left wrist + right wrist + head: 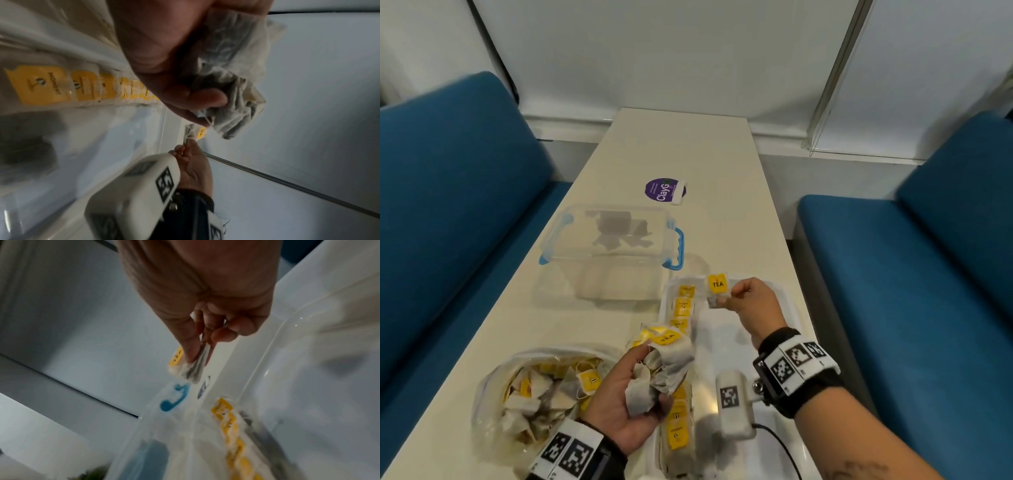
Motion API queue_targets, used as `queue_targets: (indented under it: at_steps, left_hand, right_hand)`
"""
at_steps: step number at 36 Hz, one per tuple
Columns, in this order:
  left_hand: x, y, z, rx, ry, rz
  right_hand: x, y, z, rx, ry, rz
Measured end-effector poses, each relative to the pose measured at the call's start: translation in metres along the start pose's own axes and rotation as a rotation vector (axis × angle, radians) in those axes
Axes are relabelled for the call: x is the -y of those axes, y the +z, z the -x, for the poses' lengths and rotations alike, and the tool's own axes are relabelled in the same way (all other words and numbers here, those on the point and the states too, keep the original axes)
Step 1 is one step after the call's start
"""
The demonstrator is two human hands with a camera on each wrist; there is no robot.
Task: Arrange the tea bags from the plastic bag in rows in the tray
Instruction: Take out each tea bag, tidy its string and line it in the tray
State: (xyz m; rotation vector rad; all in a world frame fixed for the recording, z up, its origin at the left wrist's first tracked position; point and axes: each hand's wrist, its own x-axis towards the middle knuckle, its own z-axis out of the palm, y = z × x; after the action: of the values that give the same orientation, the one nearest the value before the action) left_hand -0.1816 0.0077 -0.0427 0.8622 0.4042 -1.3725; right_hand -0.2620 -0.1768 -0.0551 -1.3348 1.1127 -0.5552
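Head view: left hand (619, 407) clutches a bunch of tea bags (666, 363) over the tray's (787, 301) left side. Right hand (755, 305) pinches one tea bag (717, 289) above the tray's far end. A row of tea bags (683, 308) lies along its left edge. Plastic bag (537, 390) sits at the table's (722, 154) near-left.

Left wrist view: fingers (205, 99) curl round the bunch (236, 81).

Right wrist view: thumb and fingers (191, 344) pinch the single bag (191, 369).

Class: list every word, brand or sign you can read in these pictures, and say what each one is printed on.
"TEA": yellow paper tag of the tea bag pinched in the right hand.
"TEA": yellow tag on the bunch of tea bags in the left hand.
"MOMENT": yellow tag in the tray row.
"ClayG": round purple sticker; its small print is unreadable.
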Motion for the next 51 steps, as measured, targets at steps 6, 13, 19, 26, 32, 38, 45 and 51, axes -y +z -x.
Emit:
queue_targets:
  at_steps: [6, 13, 19, 26, 32, 38, 45, 51]
  left_hand:
    - [0.001, -0.005, 0.002, -0.039, 0.018, -0.053]
    - [-0.002, -0.006, 0.008, -0.016, 0.042, -0.070]
    - [-0.003, -0.008, 0.009, -0.018, 0.038, -0.079]
    - [-0.002, -0.006, 0.007, -0.007, 0.045, -0.096]
    - [-0.002, 0.000, 0.011, 0.064, 0.044, -0.141]
    - [-0.001, 0.001, 0.015, 0.091, 0.022, -0.148]
    - [0.000, -0.010, 0.018, 0.095, 0.008, -0.137]
    - [-0.001, -0.016, 0.020, 0.095, 0.000, -0.133]
  right_hand:
    - [-0.024, 0.019, -0.032, -0.078, 0.006, 0.152]
    - [-0.049, 0.031, -0.051, -0.077, 0.011, 0.311]
    - [-0.059, 0.033, -0.055, -0.013, 0.030, 0.324]
    - [-0.043, 0.009, -0.054, 0.032, -0.044, 0.457]
    - [0.005, -0.011, -0.019, 0.389, -0.085, 0.724]
    - [0.019, -0.006, 0.036, 0.744, -0.052, 1.287]
    - [-0.003, 0.013, 0.068, 0.923, -0.073, 1.665]
    - [-0.019, 0.025, 0.074, 0.943, -0.101, 1.774]
